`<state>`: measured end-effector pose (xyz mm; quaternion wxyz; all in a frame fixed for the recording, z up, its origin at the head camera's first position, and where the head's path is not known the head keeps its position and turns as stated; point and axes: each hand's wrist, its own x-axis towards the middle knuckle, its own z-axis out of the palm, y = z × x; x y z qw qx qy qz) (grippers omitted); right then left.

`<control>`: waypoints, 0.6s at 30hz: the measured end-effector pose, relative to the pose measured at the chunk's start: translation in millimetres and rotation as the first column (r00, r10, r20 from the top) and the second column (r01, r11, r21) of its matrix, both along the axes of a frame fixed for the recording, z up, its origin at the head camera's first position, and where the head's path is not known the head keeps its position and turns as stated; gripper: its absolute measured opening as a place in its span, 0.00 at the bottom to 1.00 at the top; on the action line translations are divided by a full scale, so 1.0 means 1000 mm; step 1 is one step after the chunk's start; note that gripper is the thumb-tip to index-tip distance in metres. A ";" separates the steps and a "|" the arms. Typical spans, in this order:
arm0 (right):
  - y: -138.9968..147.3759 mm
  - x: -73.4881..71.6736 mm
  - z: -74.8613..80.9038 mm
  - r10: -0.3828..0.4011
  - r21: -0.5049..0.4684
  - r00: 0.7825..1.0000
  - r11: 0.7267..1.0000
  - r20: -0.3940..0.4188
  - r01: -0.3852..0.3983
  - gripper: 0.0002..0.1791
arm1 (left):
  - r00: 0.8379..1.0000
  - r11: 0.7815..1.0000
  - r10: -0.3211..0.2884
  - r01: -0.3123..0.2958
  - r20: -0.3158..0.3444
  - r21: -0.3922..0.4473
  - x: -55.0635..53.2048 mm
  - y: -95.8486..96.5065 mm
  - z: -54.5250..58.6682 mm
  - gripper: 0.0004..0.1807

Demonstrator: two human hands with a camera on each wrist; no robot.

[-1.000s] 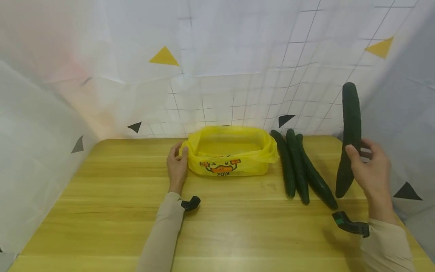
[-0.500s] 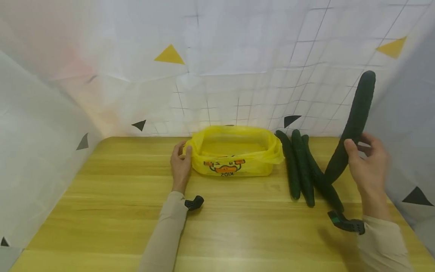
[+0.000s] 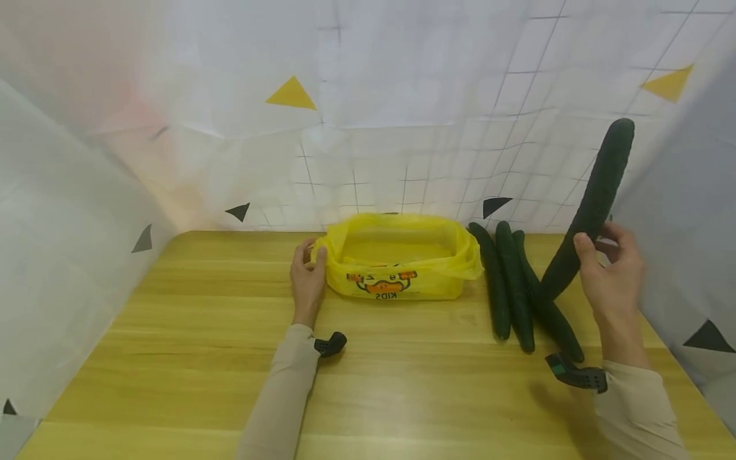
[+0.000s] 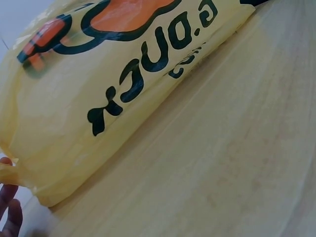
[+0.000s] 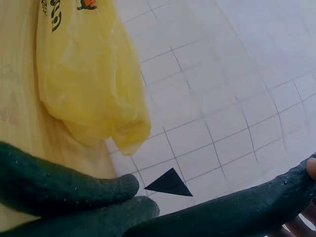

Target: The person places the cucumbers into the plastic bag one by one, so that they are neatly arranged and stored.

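Observation:
At the right of the head view, my right hand [image 3: 615,281] grips a dark green cucumber [image 3: 595,191] round its middle. The cucumber is raised and tilted, its lower end overlapping the rightmost of three cucumbers [image 3: 552,306] lying side by side on the table. My left hand [image 3: 307,278] pinches the left end of a yellow plastic bag [image 3: 397,291], whose mouth stands wide with nothing visible inside. Printed lettering and an orange cartoon mark the bag's front. In the right wrist view the held cucumber [image 5: 222,212] crosses the bottom, with fingertips at its right end.
The bag and cucumbers rest on a wooden table [image 3: 402,390]. A white sheet wall [image 3: 391,76] with grid lines and coloured triangles rises behind the table's back edge. More white sheeting [image 3: 63,191] closes in the left side, and the right side likewise.
My right hand has moved left with the cucumber, which has tilted so its top leans right and its lower end sits over the lying cucumbers. The left hand keeps its place on the bag.

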<state>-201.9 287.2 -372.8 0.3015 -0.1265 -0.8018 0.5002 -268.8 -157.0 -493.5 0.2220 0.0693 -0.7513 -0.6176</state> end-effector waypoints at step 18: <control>-0.019 -0.017 0.018 0.034 -0.097 0.992 0.994 -0.124 -0.046 0.22 | 1.000 1.000 0.006 -0.006 -0.014 0.007 0.000 0.002 0.001 0.24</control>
